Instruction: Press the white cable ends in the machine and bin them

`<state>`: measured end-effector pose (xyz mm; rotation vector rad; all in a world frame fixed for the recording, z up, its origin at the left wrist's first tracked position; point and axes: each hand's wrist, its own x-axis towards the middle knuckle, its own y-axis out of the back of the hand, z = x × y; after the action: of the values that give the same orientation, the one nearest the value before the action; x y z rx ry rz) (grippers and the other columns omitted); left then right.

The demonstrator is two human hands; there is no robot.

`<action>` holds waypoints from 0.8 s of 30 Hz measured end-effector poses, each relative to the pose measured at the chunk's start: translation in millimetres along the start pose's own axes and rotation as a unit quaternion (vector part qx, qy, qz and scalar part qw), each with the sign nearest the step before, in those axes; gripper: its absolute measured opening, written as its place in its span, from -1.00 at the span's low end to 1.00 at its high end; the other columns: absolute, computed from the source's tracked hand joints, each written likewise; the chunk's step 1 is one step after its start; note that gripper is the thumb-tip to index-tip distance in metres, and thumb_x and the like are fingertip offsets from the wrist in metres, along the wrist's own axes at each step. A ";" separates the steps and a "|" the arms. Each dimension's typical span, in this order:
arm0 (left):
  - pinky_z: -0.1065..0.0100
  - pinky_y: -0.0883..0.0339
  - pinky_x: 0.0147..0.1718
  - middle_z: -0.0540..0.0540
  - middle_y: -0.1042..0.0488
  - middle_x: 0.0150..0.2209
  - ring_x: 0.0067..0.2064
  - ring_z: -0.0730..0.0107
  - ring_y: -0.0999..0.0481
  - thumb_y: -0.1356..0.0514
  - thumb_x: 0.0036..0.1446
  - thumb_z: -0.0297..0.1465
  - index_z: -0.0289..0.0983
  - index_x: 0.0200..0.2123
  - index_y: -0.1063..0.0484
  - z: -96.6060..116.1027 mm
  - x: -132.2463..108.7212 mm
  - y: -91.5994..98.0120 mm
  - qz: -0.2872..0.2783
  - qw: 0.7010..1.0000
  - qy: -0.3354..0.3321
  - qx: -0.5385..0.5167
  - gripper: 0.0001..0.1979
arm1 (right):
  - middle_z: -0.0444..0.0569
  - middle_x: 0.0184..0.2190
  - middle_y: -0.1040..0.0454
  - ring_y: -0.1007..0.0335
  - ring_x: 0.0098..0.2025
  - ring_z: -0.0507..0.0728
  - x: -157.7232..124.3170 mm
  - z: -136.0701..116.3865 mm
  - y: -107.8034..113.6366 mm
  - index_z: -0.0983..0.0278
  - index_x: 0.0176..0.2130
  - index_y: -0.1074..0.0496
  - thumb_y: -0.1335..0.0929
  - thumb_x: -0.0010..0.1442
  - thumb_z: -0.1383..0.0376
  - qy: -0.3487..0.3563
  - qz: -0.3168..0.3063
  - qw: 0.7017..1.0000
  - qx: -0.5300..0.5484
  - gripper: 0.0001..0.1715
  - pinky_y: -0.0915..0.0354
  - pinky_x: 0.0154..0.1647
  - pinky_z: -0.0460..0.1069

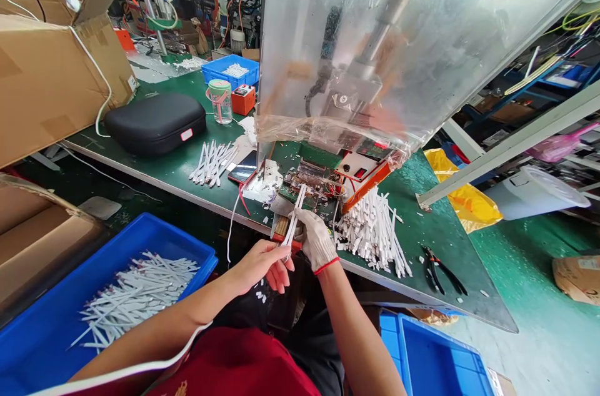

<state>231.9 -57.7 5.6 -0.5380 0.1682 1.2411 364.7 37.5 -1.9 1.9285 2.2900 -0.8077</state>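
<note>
Your left fingers point(275, 252) pinch white strips point(291, 230); your gloved right fingers point(305, 217) grip them too. Right of these lies a strip pile point(372, 230).

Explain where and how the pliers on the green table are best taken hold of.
Probably by both handles, coming from the near edge of the table with the gloved right hand. The pliers lie with their tips pointing away and their handles splayed towards that edge, so one palm could likely close around both.
</note>
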 end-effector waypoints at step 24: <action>0.43 -0.32 -0.63 -0.21 -0.54 -0.59 -0.59 0.27 -0.55 -0.11 0.05 0.23 -0.43 -0.41 -0.53 5.7 9.8 -4.8 -0.010 1.000 0.009 0.009 -0.26 | -0.05 -0.60 -0.44 -0.34 -0.61 0.05 31.7 -18.2 -13.1 0.35 -0.44 -0.50 -0.41 0.11 0.20 0.008 0.023 0.999 0.044 -0.76 -0.31 -0.60 -0.08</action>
<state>238.7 -47.6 8.0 -0.5355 0.1884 1.2142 350.8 72.5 7.3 2.0228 2.2464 -0.9054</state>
